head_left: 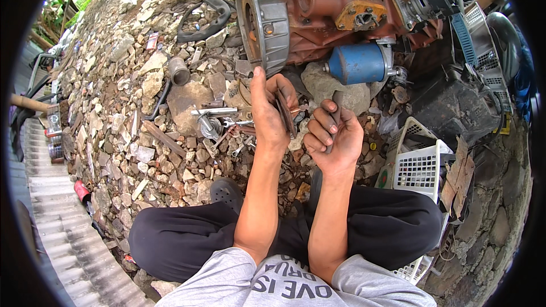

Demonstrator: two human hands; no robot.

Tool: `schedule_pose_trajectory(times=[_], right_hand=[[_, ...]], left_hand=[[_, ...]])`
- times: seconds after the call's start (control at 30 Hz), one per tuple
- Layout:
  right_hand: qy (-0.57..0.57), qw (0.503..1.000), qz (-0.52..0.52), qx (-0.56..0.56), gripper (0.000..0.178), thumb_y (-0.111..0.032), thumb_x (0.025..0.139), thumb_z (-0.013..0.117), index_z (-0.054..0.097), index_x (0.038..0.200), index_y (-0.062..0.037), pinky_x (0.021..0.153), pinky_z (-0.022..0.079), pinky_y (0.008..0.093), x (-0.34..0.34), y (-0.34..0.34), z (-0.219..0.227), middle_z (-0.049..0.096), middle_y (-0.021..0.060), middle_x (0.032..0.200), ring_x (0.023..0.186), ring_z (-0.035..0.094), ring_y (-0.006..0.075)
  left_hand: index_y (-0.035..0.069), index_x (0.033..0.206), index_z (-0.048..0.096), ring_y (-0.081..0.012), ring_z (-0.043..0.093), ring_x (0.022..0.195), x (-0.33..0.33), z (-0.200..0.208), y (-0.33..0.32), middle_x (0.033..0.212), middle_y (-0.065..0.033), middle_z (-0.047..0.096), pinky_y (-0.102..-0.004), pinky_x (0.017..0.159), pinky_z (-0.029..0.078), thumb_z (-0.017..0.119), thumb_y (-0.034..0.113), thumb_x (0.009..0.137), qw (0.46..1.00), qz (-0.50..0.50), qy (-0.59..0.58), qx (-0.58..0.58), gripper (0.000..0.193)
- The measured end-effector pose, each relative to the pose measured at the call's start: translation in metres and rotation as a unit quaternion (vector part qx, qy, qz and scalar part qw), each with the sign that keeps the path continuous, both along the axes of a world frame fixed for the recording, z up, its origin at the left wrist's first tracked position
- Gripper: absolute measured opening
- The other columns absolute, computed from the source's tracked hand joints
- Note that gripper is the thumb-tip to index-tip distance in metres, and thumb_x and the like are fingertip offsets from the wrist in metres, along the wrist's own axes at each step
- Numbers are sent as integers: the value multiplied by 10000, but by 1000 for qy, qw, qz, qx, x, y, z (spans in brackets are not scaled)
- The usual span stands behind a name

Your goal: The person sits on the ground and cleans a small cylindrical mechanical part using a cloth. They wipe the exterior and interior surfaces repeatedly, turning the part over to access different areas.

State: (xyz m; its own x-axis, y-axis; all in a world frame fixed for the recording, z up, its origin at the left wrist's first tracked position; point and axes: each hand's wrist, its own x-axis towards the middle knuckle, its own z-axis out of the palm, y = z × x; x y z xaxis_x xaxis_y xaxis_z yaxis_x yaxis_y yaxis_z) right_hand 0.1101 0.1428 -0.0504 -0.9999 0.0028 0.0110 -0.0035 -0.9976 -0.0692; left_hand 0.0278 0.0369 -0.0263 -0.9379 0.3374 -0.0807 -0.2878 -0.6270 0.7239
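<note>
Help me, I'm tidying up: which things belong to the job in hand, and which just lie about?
Likely the job's:
dark flat piece, left hand
dark narrow strip, right hand
reddish-brown engine block

Likely lying about:
white plastic basket
corrugated sheet

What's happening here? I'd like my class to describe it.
A person is low down on stony ground, in front of a red-brown engine. The left hand grips a dark flat piece; the right hand holds a thin grey strip beside it, fingers curled round. Loose metal parts lie on the stones ahead, left of the hands, and a white crate stands at the right.
</note>
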Motion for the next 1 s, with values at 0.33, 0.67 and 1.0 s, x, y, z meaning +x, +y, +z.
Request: schedule_pose_trajectory(times=[0.33, 0.67, 1.0], right_hand=[[-67, 996, -30, 57, 248, -258, 886, 499, 515, 1033, -59, 489, 307, 288, 2, -3, 11, 421, 34, 770, 632, 389, 158], [-209, 889, -157, 376, 183, -149, 922, 664, 587, 1016, -13, 549, 421, 269, 3, -8, 16, 575, 44, 822, 721, 555, 128], [-262, 797, -221, 498, 215, -120, 907, 684, 583, 1058, -4, 576, 439, 225, 2, -4, 11, 692, 62, 836, 705, 624, 104]], left_hand=[[123, 613, 348, -102, 266, 493, -2, -4, 1, 561, 17, 327, -258, 444, 205, 238, 589, 991, 1000, -4, -7, -4, 610], [128, 610, 352, -103, 272, 494, -6, -5, -2, 561, 20, 332, -254, 450, 213, 255, 608, 982, 999, 1, -34, -10, 615], [120, 616, 403, -91, 290, 468, -9, -15, 1, 546, 22, 358, -256, 431, 209, 349, 554, 982, 994, -24, 32, -106, 571]])
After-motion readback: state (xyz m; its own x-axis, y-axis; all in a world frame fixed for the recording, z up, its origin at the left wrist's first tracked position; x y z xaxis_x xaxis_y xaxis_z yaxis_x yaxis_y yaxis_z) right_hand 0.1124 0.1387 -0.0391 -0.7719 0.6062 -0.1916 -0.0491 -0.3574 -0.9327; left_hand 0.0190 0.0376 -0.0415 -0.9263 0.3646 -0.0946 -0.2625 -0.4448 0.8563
